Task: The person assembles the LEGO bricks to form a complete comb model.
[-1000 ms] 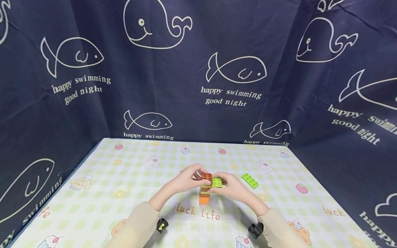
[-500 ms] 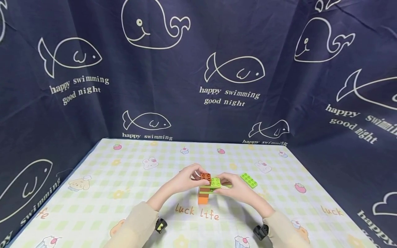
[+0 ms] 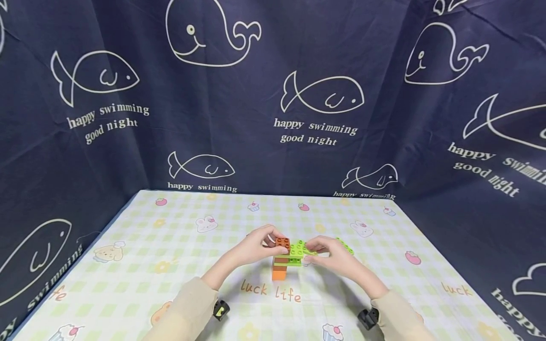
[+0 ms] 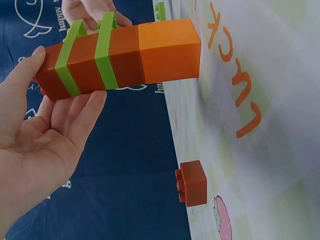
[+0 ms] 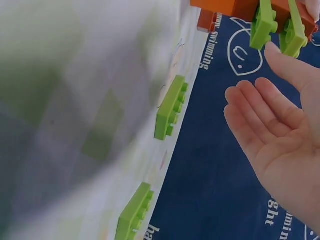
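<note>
Steadily, the left hand pinches the top brown block of a small block tower that stands upright on the tabletop, orange base down. Just beside its two jutting green plates, the right hand grasps nothing, fingers loosely extended; whether its thumb touches a plate, I cannot tell. Two loose green bricks and another brown block sit nearby.

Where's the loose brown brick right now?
In the left wrist view, the loose brown brick is on the tablecloth, low, right of centre, beside the printed strawberry, apart from the tower the left hand holds.
</note>
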Demonstrator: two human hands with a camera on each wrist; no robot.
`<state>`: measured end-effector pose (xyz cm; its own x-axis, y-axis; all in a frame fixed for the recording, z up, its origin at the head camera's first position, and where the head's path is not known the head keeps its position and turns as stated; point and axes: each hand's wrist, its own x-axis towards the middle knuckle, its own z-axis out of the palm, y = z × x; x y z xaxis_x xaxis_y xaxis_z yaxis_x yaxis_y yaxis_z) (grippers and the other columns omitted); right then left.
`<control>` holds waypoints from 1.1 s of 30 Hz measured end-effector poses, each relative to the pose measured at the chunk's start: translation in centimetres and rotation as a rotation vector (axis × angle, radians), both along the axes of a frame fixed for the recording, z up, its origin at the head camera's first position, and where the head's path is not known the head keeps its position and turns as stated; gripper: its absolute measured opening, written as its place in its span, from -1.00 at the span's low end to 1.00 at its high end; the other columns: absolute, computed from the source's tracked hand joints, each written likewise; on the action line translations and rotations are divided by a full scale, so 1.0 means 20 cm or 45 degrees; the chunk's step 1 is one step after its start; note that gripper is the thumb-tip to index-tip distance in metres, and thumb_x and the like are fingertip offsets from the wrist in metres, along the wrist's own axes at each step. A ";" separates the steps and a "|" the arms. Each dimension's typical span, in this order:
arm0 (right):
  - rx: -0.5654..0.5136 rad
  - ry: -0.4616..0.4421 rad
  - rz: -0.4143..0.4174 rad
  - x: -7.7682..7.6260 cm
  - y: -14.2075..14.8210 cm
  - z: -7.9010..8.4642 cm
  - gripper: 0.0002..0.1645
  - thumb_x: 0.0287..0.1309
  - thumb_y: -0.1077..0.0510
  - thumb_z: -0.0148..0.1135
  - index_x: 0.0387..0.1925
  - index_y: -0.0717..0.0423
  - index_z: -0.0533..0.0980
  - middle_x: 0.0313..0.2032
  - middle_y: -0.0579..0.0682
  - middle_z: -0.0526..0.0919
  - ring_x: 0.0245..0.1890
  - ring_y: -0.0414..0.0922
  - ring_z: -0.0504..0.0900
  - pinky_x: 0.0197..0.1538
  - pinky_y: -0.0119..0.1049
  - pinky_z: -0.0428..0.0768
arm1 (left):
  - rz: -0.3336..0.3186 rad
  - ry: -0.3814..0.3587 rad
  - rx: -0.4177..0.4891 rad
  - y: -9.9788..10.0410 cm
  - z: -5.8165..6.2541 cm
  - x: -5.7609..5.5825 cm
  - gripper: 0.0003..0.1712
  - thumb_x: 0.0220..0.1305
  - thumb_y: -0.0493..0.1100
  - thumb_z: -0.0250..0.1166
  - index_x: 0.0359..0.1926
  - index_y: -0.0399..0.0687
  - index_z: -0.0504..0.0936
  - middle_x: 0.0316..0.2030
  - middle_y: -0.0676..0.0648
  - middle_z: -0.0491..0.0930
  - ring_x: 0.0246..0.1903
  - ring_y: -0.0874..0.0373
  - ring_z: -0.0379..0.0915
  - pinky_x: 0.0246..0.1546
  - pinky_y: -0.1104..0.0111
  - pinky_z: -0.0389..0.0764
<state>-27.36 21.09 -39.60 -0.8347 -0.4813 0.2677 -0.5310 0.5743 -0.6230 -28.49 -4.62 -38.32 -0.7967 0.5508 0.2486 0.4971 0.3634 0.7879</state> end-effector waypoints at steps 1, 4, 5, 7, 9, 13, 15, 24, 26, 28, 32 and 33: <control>0.008 0.005 -0.013 0.00 0.00 0.00 -0.51 0.05 -0.02 0.34 -0.10 0.26 0.55 -0.16 0.13 0.66 -0.16 0.03 0.64 -0.02 -0.11 0.59 | 0.002 -0.001 0.000 0.00 0.00 0.00 -0.74 0.16 -0.05 0.35 -0.15 0.01 0.55 -0.21 0.06 0.54 -0.31 0.26 0.48 -0.23 0.45 0.55; 0.021 0.011 -0.044 -0.02 0.02 -0.02 -0.50 0.05 -0.01 0.34 -0.11 0.29 0.54 -0.17 0.16 0.66 -0.16 0.03 0.64 -0.02 -0.11 0.60 | 0.001 -0.002 0.001 0.00 0.00 0.00 -0.73 0.16 -0.05 0.34 -0.15 0.01 0.55 -0.21 0.05 0.54 -0.30 0.25 0.48 -0.23 0.45 0.55; 0.032 0.013 -0.056 -0.02 0.02 -0.02 -0.51 0.06 -0.01 0.34 -0.11 0.29 0.54 -0.18 0.16 0.66 -0.17 0.02 0.64 -0.03 -0.12 0.60 | 0.000 -0.002 0.003 0.00 0.00 0.00 -0.73 0.16 -0.04 0.34 -0.15 0.01 0.55 -0.21 0.05 0.54 -0.30 0.25 0.48 -0.23 0.45 0.55; 0.055 0.016 -0.076 -0.03 0.02 -0.03 -0.53 0.06 0.01 0.33 -0.11 0.29 0.54 -0.18 0.15 0.67 -0.17 0.00 0.64 -0.04 -0.16 0.60 | 0.000 -0.004 0.006 0.00 0.01 0.00 -0.73 0.16 -0.04 0.34 -0.15 0.01 0.55 -0.21 0.05 0.54 -0.30 0.25 0.48 -0.22 0.44 0.55; 0.070 0.019 -0.094 -0.03 0.02 -0.03 -0.55 0.06 0.03 0.33 -0.11 0.28 0.54 -0.19 0.14 0.67 -0.18 -0.02 0.64 -0.05 -0.18 0.61 | -0.001 -0.005 0.009 -0.01 0.01 0.00 -0.73 0.16 -0.04 0.34 -0.15 0.01 0.55 -0.21 0.05 0.53 -0.30 0.25 0.48 -0.22 0.44 0.55; 0.078 0.038 -0.114 -0.04 0.02 -0.04 -0.58 0.04 0.10 0.34 -0.12 0.31 0.54 -0.19 0.15 0.66 -0.19 0.01 0.63 -0.06 -0.15 0.61 | -0.003 0.000 0.016 -0.01 0.00 0.00 -0.73 0.16 -0.04 0.34 -0.16 0.00 0.55 -0.20 0.05 0.53 -0.30 0.25 0.48 -0.22 0.45 0.55; 0.073 0.058 -0.112 -0.05 0.02 -0.04 -0.60 0.04 0.14 0.34 -0.13 0.33 0.53 -0.20 0.18 0.66 -0.20 0.04 0.63 -0.08 -0.13 0.62 | -0.005 0.004 0.018 -0.01 0.00 0.00 -0.74 0.16 -0.03 0.34 -0.16 0.01 0.55 -0.20 0.06 0.54 -0.30 0.25 0.48 -0.23 0.45 0.55; 0.109 0.125 -0.181 -0.09 0.02 -0.06 -0.63 0.02 0.18 0.35 -0.17 0.35 0.54 -0.21 0.19 0.65 -0.23 0.06 0.64 -0.12 -0.14 0.63 | -0.008 0.004 0.027 0.00 -0.01 0.00 -0.75 0.15 -0.03 0.35 -0.20 0.01 0.54 -0.17 0.06 0.55 -0.29 0.26 0.48 -0.21 0.43 0.56; 0.110 0.123 -0.207 -0.10 0.01 -0.06 -0.63 0.00 0.18 0.36 -0.18 0.34 0.54 -0.21 0.19 0.65 -0.22 0.07 0.64 -0.10 -0.11 0.62 | -0.010 0.002 0.031 0.00 -0.01 0.00 -0.75 0.15 -0.04 0.35 -0.19 0.01 0.55 -0.18 0.06 0.55 -0.30 0.26 0.48 -0.20 0.41 0.56; 0.118 0.120 -0.230 -0.10 0.00 -0.06 -0.64 -0.01 0.19 0.37 -0.18 0.34 0.55 -0.21 0.18 0.65 -0.21 0.07 0.63 -0.08 -0.08 0.61 | -0.010 0.004 0.033 0.00 -0.01 0.00 -0.75 0.15 -0.04 0.35 -0.19 0.01 0.55 -0.18 0.06 0.55 -0.30 0.27 0.47 -0.20 0.39 0.56; 0.166 0.114 -0.283 -0.12 -0.02 -0.07 -0.65 -0.03 0.19 0.38 -0.18 0.29 0.56 -0.22 0.12 0.65 -0.20 0.01 0.62 -0.06 -0.10 0.60 | -0.008 0.006 0.035 0.00 -0.01 0.00 -0.74 0.15 -0.04 0.35 -0.17 0.01 0.55 -0.20 0.06 0.54 -0.31 0.27 0.47 -0.19 0.35 0.57; 0.179 0.113 -0.287 -0.12 -0.03 -0.07 -0.65 -0.03 0.19 0.38 -0.18 0.29 0.56 -0.22 0.11 0.64 -0.20 0.00 0.61 -0.06 -0.10 0.60 | -0.007 0.003 0.035 0.00 -0.01 0.00 -0.74 0.15 -0.04 0.35 -0.17 0.00 0.55 -0.21 0.06 0.54 -0.31 0.27 0.47 -0.19 0.35 0.57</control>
<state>-29.79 20.52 -41.01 -0.9013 -0.3234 0.2882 -0.4286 0.7618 -0.4857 -28.54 -4.69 -38.54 -0.7931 0.5481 0.2658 0.5011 0.3390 0.7962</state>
